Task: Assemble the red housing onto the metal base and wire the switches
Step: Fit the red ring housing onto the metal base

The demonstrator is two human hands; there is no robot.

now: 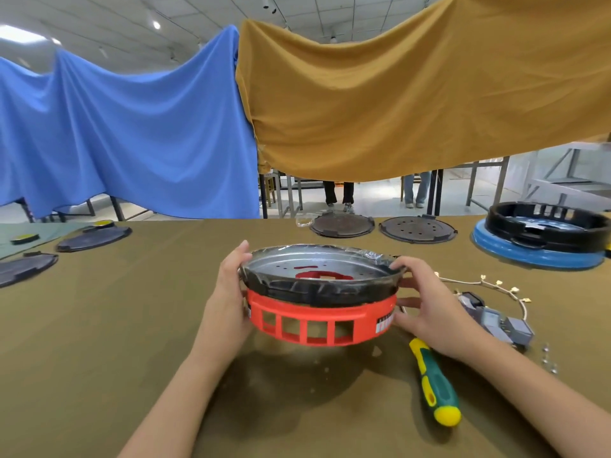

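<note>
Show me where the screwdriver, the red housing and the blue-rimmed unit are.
screwdriver (435, 385): head view, on its green handle.
red housing (317, 320): head view, on its slotted front wall.
blue-rimmed unit (515, 249): head view, on its blue rim.

An olive-clothed worktop (99, 325) carries a screwdriver (434, 383), switches (496, 320), a wire (489, 285), screws (549, 358), dark discs (342, 224), and a black ring (549, 223) on a blue base (529, 256).

A single wide-angle view from the person's head, facing forward and slightly down; the hands (330, 305) sit close below centre; the tabletop (132, 325) stretches beyond them to hanging cloths (396, 94); edges bend strongly.
</note>
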